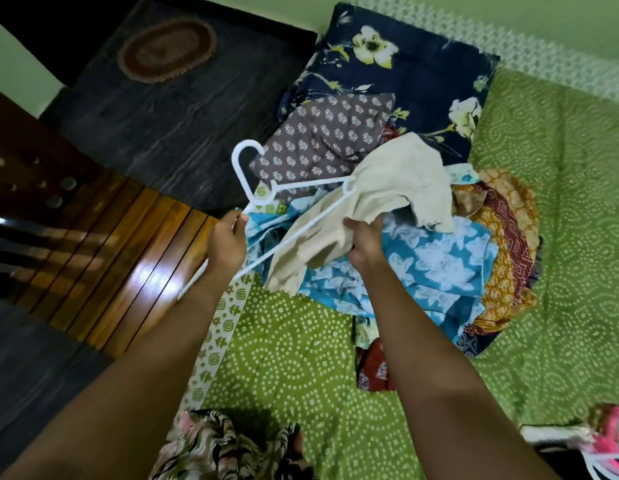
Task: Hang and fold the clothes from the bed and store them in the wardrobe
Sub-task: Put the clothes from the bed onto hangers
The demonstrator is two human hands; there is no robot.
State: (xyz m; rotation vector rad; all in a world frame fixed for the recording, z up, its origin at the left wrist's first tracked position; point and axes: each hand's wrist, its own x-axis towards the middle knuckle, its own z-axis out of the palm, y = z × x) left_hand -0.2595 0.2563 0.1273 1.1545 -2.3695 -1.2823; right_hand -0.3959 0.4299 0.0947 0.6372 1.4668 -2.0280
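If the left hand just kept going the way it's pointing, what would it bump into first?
Likely the brown white-printed garment lying beyond the white hanger that the left hand holds, though depth is unclear from this view.

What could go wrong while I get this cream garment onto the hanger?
1. The cream garment is bunched on one arm of the white hanger only; it could slide off onto the pile.
2. The left hand holds the hanger near its neck, tilted, so it may twist as the right hand pulls the cloth.
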